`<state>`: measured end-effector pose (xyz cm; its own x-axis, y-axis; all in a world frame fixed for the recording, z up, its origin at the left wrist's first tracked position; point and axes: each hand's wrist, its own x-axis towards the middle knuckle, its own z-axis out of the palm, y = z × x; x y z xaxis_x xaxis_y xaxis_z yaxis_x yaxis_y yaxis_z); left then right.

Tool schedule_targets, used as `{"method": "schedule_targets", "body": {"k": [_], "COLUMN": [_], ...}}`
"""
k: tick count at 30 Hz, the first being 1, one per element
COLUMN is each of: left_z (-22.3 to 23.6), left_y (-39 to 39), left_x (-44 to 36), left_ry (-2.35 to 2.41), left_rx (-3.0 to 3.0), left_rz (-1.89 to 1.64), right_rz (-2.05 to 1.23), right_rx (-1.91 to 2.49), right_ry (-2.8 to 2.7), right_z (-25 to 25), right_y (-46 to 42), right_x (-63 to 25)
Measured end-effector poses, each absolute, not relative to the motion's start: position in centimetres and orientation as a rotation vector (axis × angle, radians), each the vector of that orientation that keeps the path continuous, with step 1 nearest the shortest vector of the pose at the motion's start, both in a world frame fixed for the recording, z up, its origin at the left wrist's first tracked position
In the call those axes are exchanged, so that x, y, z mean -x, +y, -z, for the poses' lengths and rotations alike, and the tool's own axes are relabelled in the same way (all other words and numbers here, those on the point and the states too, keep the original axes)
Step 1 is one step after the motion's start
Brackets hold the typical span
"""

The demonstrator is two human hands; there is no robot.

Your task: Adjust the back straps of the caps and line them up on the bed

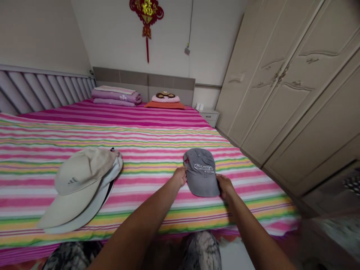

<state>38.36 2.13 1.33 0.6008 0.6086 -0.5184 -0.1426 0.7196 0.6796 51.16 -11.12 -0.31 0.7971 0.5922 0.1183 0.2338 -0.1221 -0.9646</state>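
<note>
Between my two hands is a grey baseball cap (200, 174) with white lettering on its front and a small red mark on one side. Its brim points toward me, over the striped bedspread (149, 168). My left hand (180, 175) is closed on the cap's left edge, where the crown meets the brim. On the right edge, beside the brim, my right hand (224, 185) grips it with the fingers partly hidden under the cap. Off to the left lies a stack of caps, with a beige cap (81, 172) on top and a paler cap (87, 215) beneath.
Folded purple bedding (116, 96) and a pink folded item (165, 98) on an orange cloth lie by the headboard (126, 78). A small nightstand (209, 116) stands beyond the bed's right side. Tall wardrobe doors (281, 82) line the right. My knees are at the near edge.
</note>
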Motion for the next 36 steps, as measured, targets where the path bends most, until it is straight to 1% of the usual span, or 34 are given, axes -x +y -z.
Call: {"method": "schedule_targets", "body": {"k": [4, 10, 13, 18, 22, 26, 29, 30, 32, 36], "left_z": [-0.5, -1.0, -1.0, -0.6, -0.3, 0.3, 1.0, 1.3, 1.7, 1.9], "left_y": [2.3, 1.7, 1.1, -0.4, -1.9, -3.2, -3.3, -3.3, -3.1, -3.1], "left_x": [-38.5, -37.7, -36.9, -35.0, -32.2, -26.6, -20.9, -19.0, -15.2, -8.9], "left_ry": [0.856, 0.842, 0.815, 0.8, 0.781, 0.692, 0.707, 0.742, 0.837, 0.987], "left_rx": [-0.686, -0.79, -0.856, -0.954, -1.012, -1.172, -1.245, -1.212, -1.109, -0.859], "left_rz": [-0.459, -0.452, -0.485, -0.647, -0.72, -0.689, -0.692, -0.692, -0.702, -0.837], "right_rz": [-0.337, -0.24, -0.222, -0.156, 0.003, 0.136, 0.084, 0.055, 0.092, 0.114], "right_rx": [2.006, 2.347, 2.448, 2.502, 2.461, 2.313, 2.189, 2.13, 1.878, 1.659], "right_ry": [-0.607, -0.682, -0.704, -0.73, -0.683, -0.784, -0.985, -1.079, -1.368, -1.681], "right_z": [1.1, -1.0, -2.0, -3.2, -3.5, -2.3, 0.4, 1.6, 4.0, 7.8], "right_y": [-11.2, -11.8, -12.1, -12.0, -12.2, -13.9, -16.1, -16.9, -18.4, -20.1], "right_x": [-51.9, -51.7, -51.4, -51.2, -50.2, -46.1, -40.9, -39.0, -35.4, -30.3]}}
